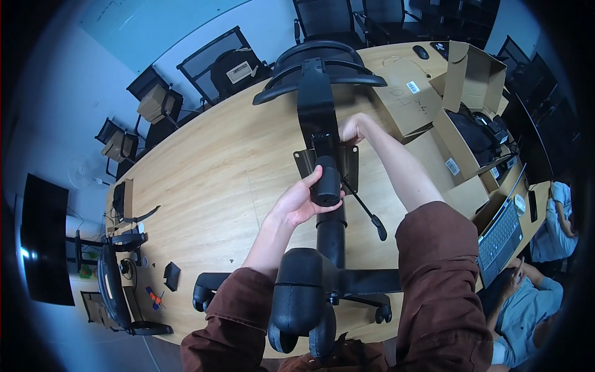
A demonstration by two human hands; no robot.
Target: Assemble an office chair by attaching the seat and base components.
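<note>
An office chair's black frame lies across the table before me. My left hand (297, 201) is wrapped round a black cylindrical knob (326, 180) under the mounting plate (351, 168), thumb on top and fingers beneath. My right hand (353, 128) is bent in beside the flat black back bracket (316, 111), its curled fingers partly hidden behind it. From the plate a thin lever (374, 218) sticks out to the lower right. The column (331, 240) runs toward me into the wheeled base (365, 281), with a large caster (300, 291) nearest. Beyond the bracket sits a curved black frame part (319, 62).
Open cardboard boxes (462, 136) with black items inside stand at the right of the table (204, 198), a laptop (501, 239) nearer. Another person's arms (527, 291) show at the lower right. A monitor (111, 285) stands at the left. Chairs (217, 68) line the far side.
</note>
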